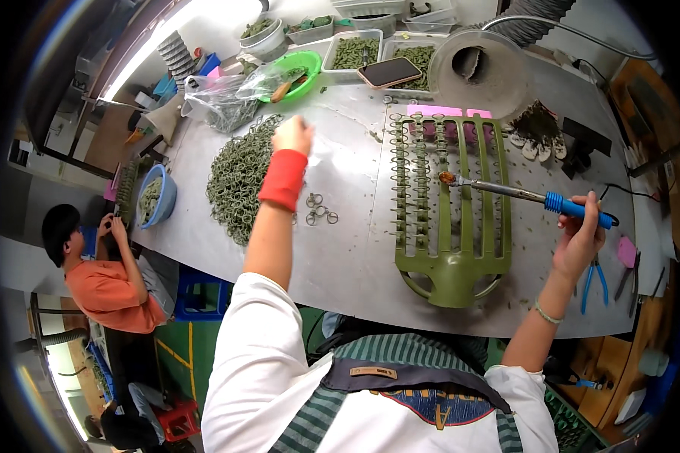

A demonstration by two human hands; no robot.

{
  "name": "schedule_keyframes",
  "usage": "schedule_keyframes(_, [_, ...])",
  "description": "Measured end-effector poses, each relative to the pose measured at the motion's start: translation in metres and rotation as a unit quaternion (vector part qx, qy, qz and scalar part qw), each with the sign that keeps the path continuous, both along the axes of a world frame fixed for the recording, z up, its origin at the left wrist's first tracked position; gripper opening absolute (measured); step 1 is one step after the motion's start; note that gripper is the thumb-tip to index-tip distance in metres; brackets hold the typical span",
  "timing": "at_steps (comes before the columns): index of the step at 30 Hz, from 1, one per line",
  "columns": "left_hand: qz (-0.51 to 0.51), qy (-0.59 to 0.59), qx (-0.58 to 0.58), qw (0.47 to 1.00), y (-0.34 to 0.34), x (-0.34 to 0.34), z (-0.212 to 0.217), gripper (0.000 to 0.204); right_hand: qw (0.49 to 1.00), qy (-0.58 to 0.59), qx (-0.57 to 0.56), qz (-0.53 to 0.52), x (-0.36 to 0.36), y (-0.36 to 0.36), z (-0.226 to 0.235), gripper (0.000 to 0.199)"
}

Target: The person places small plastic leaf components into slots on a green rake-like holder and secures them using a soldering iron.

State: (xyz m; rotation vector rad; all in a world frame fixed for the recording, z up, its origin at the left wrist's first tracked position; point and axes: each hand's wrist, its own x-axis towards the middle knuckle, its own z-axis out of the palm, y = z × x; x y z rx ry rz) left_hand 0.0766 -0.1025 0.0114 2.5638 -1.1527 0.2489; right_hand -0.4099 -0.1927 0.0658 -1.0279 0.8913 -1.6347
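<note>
Iron [525, 195] with blue handle grasped in right hand [579, 238] near table's right edge, tip over green rack [451, 219] at the front edge, left hand [292, 135] clenched beside ring pile [238, 177] toward the left edge, loose rings [319, 211] between pile and rack.

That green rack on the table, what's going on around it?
A person at a metal table holds a blue-handled soldering iron in the right hand, its tip over the green rack, whose prongs carry rings. The left hand, with a red wristband, reaches to a heap of green rings. Another person works at the table's left end.
</note>
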Motion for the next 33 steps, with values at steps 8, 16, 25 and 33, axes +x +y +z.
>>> schedule_keyframes(8, [-0.027,0.305,-0.025,0.952,0.05,-0.002,-0.004,0.035,1.0,0.019,0.002,-0.012,0.001,0.001,0.001,0.027])
schedule_keyframes(16, [-0.116,0.078,0.122,0.983,0.075,-0.038,-0.007,0.035,0.999,0.028,0.007,-0.015,0.001,0.006,0.005,0.027])
schedule_keyframes(25, [-0.156,0.007,0.004,0.988,0.027,-0.008,-0.035,0.015,0.999,0.028,0.006,-0.018,0.004,0.012,0.011,0.027])
schedule_keyframes(33, [-0.247,0.382,-0.215,0.864,0.02,-0.087,0.024,0.008,1.0,0.01,-0.003,-0.018,-0.001,0.011,0.006,0.023])
